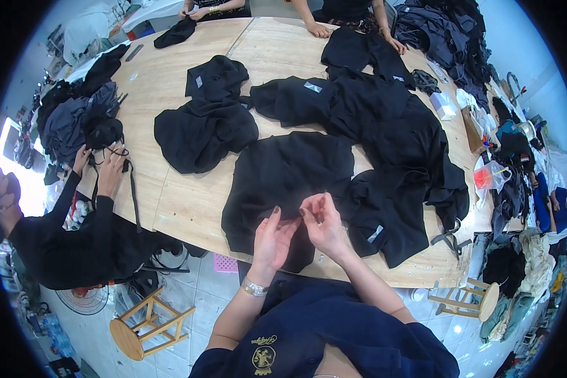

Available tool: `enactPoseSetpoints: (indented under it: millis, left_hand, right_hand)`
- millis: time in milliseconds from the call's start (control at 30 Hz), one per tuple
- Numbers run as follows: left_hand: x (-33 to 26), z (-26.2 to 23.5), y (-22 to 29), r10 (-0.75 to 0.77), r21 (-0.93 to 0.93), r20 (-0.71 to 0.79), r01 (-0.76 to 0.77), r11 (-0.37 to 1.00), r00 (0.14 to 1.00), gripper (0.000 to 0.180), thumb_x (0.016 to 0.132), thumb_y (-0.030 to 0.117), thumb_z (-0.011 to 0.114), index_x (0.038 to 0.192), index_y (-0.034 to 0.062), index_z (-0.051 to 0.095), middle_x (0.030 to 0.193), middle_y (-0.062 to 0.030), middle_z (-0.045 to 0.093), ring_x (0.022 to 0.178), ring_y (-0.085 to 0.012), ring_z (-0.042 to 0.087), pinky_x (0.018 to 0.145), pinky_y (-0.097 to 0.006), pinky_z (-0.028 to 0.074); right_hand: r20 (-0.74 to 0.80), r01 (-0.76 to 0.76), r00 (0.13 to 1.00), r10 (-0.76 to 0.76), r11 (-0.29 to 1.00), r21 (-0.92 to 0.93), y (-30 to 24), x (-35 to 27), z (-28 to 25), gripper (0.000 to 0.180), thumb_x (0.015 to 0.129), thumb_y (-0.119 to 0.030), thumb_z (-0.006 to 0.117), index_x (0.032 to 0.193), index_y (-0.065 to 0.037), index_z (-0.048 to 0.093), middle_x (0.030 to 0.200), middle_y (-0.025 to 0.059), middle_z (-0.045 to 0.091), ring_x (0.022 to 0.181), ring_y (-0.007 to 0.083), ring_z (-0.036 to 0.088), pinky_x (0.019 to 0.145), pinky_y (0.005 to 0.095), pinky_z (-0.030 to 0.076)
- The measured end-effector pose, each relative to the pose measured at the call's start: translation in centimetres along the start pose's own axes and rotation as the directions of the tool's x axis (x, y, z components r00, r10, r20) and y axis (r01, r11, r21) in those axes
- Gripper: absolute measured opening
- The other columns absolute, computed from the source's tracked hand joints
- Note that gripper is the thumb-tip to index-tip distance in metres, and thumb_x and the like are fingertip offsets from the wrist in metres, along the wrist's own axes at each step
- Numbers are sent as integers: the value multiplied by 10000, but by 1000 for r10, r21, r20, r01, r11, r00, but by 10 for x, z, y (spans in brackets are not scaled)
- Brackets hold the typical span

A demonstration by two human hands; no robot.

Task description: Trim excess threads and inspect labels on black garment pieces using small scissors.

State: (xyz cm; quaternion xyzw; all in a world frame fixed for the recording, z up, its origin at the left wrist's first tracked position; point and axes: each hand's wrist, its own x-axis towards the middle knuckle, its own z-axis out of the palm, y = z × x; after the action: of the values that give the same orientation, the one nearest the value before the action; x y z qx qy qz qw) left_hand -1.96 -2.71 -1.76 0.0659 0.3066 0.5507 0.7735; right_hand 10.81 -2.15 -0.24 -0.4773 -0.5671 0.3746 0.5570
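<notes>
A black garment (290, 167) lies spread on the wooden table in front of me, its near part hanging over the edge. Above its near half, my left hand (274, 240) is turned palm up, fingers stretched out and thumb apart. My right hand (323, 225) is close beside it, fingertips pinched together near the left fingers. Whatever the pinch holds, if anything, is too small to make out. To the right of my hands lies another black garment (390, 211) with a small pale label (375, 234).
More black garments (205, 135) lie left and beyond. A co-worker at the left handles black straps by a dark cloth pile (66, 123); other people's hands work at the far edge. A white box (444, 106) stands at right. Wooden stools (148, 324) flank me on the floor.
</notes>
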Motion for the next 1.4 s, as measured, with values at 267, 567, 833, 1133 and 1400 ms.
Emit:
enactPoseSetpoints:
  millis: [267,567,833,1133,1400]
  left_hand:
    - [-3,1,2,-17,-41,11,18,999,1000,227,915,204,524,960,-7,594,955,-136,631,924,-216,593,921,-362,449]
    - [-3,-2,1,-39,-116,-44,33,993,998,221,920,228,516,931,14,567,889,-126,616,899,-214,576,878,-351,446]
    - [-4,-1,0,-46,-123,-48,39,992,998,223,925,235,507,932,20,563,895,-127,607,928,-206,554,890,-351,426]
    - [-4,-4,-1,-80,-139,-47,73,988,996,225,928,236,499,935,21,563,894,-128,605,922,-206,554,891,-355,430]
    - [-3,-2,-2,-10,-130,-51,3,992,999,205,925,233,507,916,36,564,904,-113,607,901,-196,565,867,-340,442]
  right_hand:
    - [28,-194,979,200,971,-138,-6,-7,-11,218,841,-90,605,824,-45,393,642,48,493,514,99,449,471,242,355]
    - [139,-6,985,99,832,-554,3,-17,-10,254,814,-264,609,780,-46,484,626,154,581,572,344,588,484,403,436]
    - [158,25,984,84,810,-587,2,-17,-11,229,782,-239,621,774,-42,504,641,158,582,591,349,584,506,406,448]
    - [159,-7,980,121,814,-581,1,-15,-10,235,801,-245,605,775,-42,489,631,169,578,587,355,583,497,413,440]
    - [132,-57,980,151,842,-536,3,-18,-10,221,793,-198,631,843,-26,500,669,156,582,582,315,597,515,371,449]
